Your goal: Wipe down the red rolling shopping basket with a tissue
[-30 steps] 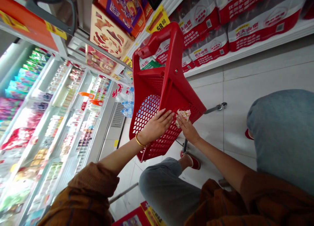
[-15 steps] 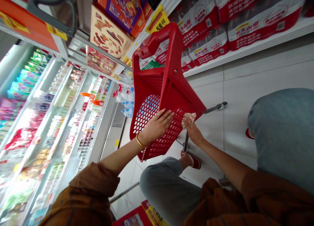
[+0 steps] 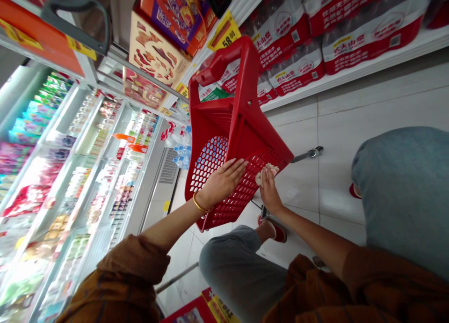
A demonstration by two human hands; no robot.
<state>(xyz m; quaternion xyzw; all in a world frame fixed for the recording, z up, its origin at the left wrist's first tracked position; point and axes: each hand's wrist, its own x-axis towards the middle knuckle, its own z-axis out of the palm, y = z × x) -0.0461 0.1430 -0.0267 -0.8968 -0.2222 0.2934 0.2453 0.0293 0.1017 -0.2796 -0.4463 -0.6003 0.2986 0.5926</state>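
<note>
A red plastic shopping basket cart [image 3: 242, 121] with mesh sides and a loop handle stands tilted in view before me. My left hand [image 3: 224, 180], with a gold bangle at the wrist, lies flat on its mesh side, fingers stretched out. Pressed to the lower mesh near the basket's right edge is a pale, patterned cloth [image 3: 271, 171]. My right hand [image 3: 271, 192] grips this crumpled cloth, its fingers bent over it. Part of the cloth is hidden beneath the fingers.
Red-and-white packs of bottled water [image 3: 372, 33] fill a low shelf at upper right. Snack gift boxes [image 3: 157, 51] stand at the top. A lit refrigerated shelf [image 3: 80, 182] runs along the left. My knees flank the cart on the tiled floor [image 3: 298, 126].
My right hand has shifted slightly left on the mesh, and its fingers have bunched the cloth more. The left hand stays in place on the basket.
</note>
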